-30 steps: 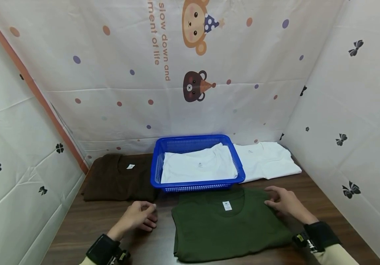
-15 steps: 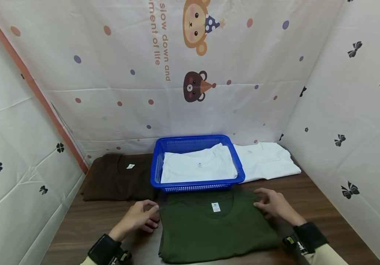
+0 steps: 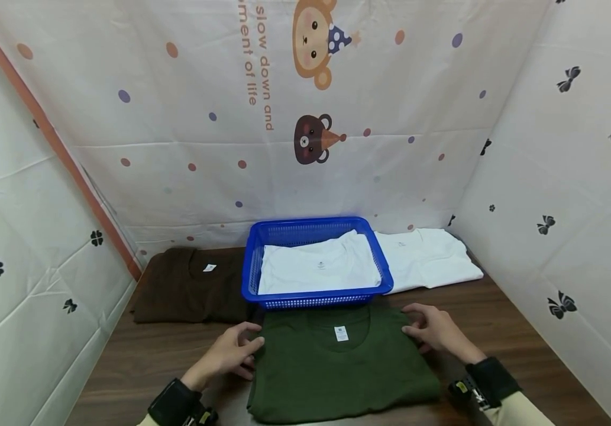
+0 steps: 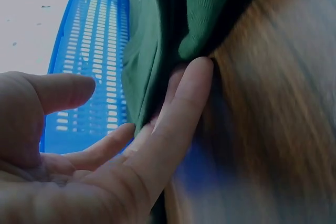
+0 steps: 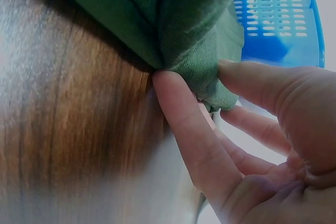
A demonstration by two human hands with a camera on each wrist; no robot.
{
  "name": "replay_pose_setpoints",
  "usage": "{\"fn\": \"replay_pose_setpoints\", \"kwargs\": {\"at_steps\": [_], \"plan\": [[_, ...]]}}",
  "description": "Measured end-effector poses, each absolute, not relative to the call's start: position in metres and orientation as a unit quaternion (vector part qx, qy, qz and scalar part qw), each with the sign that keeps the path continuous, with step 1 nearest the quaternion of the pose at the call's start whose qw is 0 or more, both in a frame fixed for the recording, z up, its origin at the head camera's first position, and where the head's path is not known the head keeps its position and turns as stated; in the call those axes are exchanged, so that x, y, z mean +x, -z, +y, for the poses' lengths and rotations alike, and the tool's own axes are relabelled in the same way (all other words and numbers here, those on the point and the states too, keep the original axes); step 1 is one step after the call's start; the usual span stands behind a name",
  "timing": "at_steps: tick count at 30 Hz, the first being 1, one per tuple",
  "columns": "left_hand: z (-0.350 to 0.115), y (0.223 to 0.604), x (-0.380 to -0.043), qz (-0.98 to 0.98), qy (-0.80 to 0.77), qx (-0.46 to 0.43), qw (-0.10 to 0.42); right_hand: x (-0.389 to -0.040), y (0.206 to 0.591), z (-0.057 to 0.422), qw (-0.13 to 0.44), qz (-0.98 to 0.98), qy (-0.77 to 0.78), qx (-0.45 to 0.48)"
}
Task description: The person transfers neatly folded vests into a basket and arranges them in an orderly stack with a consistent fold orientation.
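- Across the back, a pale sheet is hanging as a wall, creasing faintly and showing scattered coloured dots.
- Up top, a printed monkey is lying sideways in its spotted hat, and a brown bear print is turning the same way below.
- Sideways lettering is reading "slow down and".
- Down the left corner, an orange stripe is slanting.
- The left sheet is wrinkling, carrying black clovers; the right sheet is bearing black bows and script, possibly a word, running out of view.
- Below, a dark wood-grained table is spreading, catching pale light.
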State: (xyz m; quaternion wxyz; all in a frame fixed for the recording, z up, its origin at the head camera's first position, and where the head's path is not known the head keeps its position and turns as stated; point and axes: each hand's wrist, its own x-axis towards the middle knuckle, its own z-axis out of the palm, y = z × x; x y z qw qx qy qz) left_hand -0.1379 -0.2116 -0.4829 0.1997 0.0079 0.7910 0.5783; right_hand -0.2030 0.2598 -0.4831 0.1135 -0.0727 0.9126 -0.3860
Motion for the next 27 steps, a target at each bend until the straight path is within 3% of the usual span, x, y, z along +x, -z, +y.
{"fn": "replay_pose_setpoints", "kwargs": {"at_steps": [19, 27], "plan": [[-0.207, 0.492, -0.142, 0.749, -0.590, 0.158, 0.256, -0.201, 0.484, 0.258, 0.111, 0.908, 0.395, -0.078], [-0.207, 0.497, -0.143, 0.732, -0.607, 0.156, 0.268, -0.202, 0.485, 0.260, 0.138, 0.890, 0.429, -0.070]]}}
